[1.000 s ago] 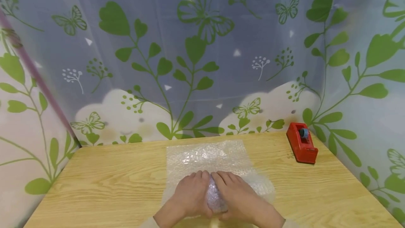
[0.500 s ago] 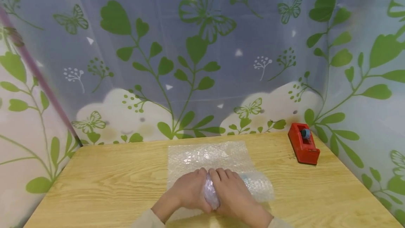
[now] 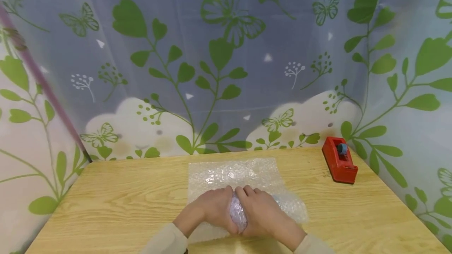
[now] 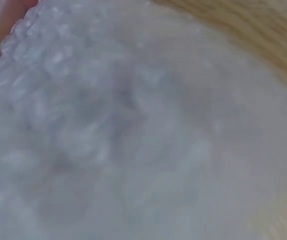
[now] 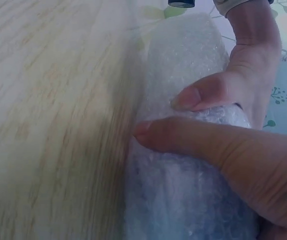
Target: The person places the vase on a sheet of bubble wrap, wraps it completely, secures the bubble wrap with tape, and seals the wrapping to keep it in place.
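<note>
Roll (image 3: 238,211), bubble wrap, one: on the table (image 3: 130,199) toward six o'clock in the head view, clasped between two hands, its free end lying toward three o'clock with a bluish tint showing through. Left hand (image 3: 216,209), one: curled over the roll's nine o'clock side, fingers close together, thumb pressing the wrap on the near face. Right hand (image 3: 260,211), one: matching grip on the three o'clock side, fingers bunched, thumb laid across the wrap just beside the other thumb, as the right wrist view shows. The left wrist view is blurred and mostly filled with wrap, so the exact lie of the left fingertips cannot be told there. Sheet (image 3: 240,171), bubble wrap, flat: spread beyond the roll toward twelve o'clock. Dispenser (image 3: 339,166), red, with blue tape: at two o'clock from the roll, well apart from it. Cloth (image 3: 159,69), leaf and butterfly print: behind the table. Alterations against one second earlier: both hands slightly farther forward, more of the pale sleeves (image 3: 167,239) in view, bluish tint plainer; dispenser unmoved on the table.
</note>
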{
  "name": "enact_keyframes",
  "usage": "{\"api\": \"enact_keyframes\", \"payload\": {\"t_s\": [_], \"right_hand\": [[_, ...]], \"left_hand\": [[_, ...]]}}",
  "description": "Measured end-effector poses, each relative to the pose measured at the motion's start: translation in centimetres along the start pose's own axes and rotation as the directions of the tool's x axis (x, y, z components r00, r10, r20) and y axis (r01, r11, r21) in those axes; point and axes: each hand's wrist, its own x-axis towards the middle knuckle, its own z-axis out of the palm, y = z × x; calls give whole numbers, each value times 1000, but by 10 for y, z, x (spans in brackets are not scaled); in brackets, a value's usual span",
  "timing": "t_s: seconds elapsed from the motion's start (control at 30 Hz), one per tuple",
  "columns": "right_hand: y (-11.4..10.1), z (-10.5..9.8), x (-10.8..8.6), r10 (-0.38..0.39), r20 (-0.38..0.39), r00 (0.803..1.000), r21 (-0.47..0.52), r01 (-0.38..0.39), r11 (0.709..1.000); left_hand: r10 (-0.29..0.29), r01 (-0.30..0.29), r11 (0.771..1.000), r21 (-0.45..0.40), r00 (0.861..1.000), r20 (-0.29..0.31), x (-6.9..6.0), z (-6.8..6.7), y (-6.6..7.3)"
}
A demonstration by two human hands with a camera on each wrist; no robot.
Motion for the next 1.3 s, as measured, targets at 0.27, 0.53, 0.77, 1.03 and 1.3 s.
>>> {"api": "enact_keyframes", "payload": {"t_s": [0.27,0.53,0.77,1.03,1.3], "right_hand": [[6,-5,-2,19,97,995,153,-34,988],[5,-7,-3,33,132,991,239,-64,969],[3,-11,-1,41,173,984,247,-84,965],[-4,-17,6,34,224,974,174,-74,982],[-10,-20,10,51,236,970,98,-76,992]], "left_hand": [[55,-41,993,-109,991,124,6,-8,3],[91,-67,985,-159,984,152,6,-8,1],[93,-70,980,-186,988,121,2,-5,-5],[-18,22,996,-83,998,53,-10,0,-4],[45,43,932,360,972,-231,-25,5,6]]}}
